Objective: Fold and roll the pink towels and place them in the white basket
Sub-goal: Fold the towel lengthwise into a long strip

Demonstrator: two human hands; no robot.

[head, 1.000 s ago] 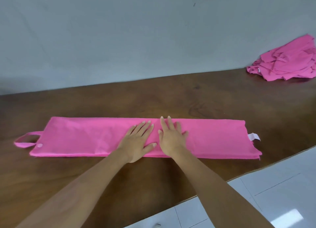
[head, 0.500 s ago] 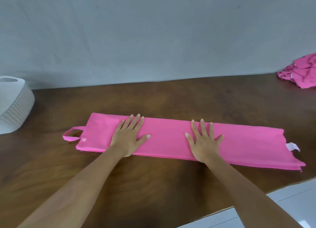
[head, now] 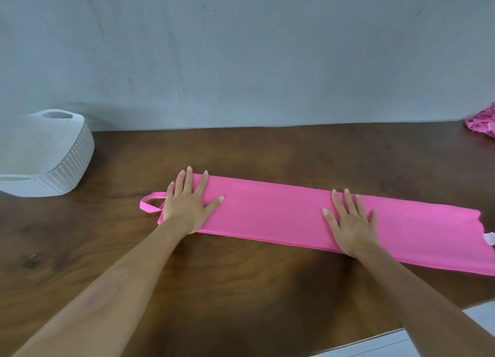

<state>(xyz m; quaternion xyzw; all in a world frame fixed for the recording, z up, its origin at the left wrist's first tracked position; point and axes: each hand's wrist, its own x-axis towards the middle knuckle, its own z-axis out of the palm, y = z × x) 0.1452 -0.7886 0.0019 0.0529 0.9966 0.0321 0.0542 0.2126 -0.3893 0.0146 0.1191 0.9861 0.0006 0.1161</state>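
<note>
A dark wooden tabletop (head: 241, 148) runs along a pale grey wall (head: 241, 49). On it, near the middle, the towel (head: 267, 212) lies folded into a long narrow band, stretched from nine o'clock to three o'clock and slanting slightly toward the near edge at its three o'clock end. A loop (head: 150, 204) sticks out at the nine o'clock end and a white tag (head: 489, 238) at the three o'clock end.

The left hand (head: 187, 204) lies flat on the nine o'clock end, fingers straight and spread, gripping nothing. The right hand (head: 351, 223) presses flat the same way, past the middle toward three o'clock, well apart from the left.

The basket (head: 67, 164) stands at ten o'clock from the towel, against the wall. A pile (head: 482, 123) of more pink cloth shows at two o'clock, cut by the frame.

The step in hand looks like smoothing the folded band. Rolling seems next: it calls for both hands at one short end, curling the edge over tightly and keeping the long edges level so the roll does not cone.
</note>
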